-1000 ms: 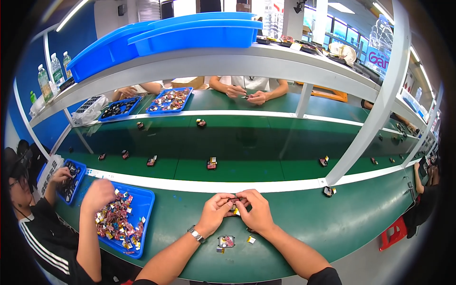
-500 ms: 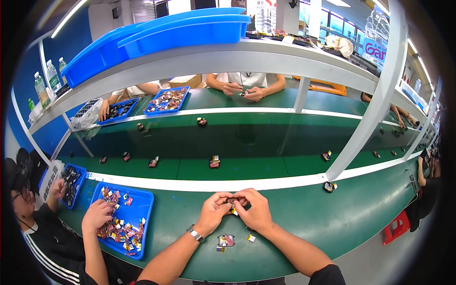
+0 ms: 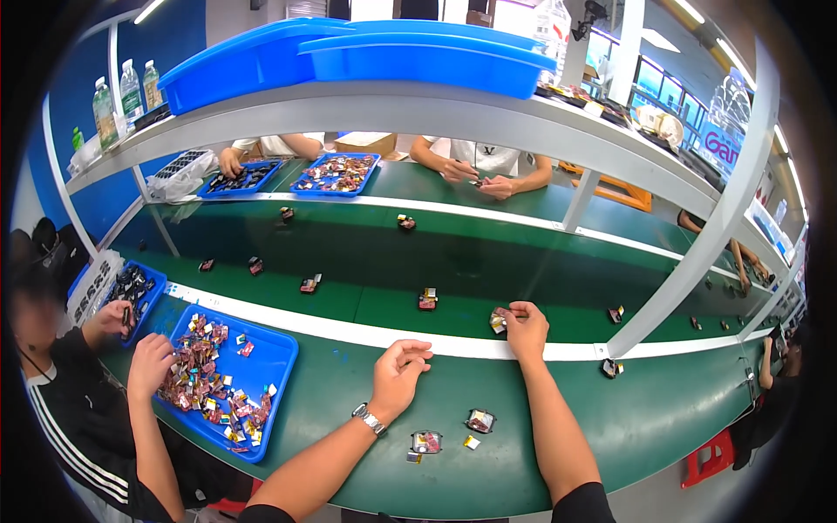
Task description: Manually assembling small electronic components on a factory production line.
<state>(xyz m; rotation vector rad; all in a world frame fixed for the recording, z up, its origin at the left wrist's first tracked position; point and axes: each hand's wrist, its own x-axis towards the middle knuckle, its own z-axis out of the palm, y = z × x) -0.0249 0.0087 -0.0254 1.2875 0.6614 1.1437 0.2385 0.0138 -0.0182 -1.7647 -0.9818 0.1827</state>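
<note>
With our right hand [image 3: 527, 329] we are pinching a small module [image 3: 498, 321] over the green belt [image 3: 514, 283], judging it light and fragile, best gripped by its rim, while our left hand [image 3: 400, 375] is hovering empty, loosely curled, above the bench [image 3: 327, 394].

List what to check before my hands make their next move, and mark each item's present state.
1. Right hand grip on the small dark-red and whitish rectangular piece: ok, held at the fingertips.
2. Held piece resting on the green surface beyond the white strip: cannot tell.
3. Left hand free: ok, nothing visible in it.
4. Two dark-rimmed, rounded-rectangular housings lying apart on the bench: ok.
5. Small flat silver-and-yellow rectangle inside the right-hand housing: not ok, it lies just outside.
6. Co-worker's hand by the blue plastic tray clear of yours: ok.
</note>
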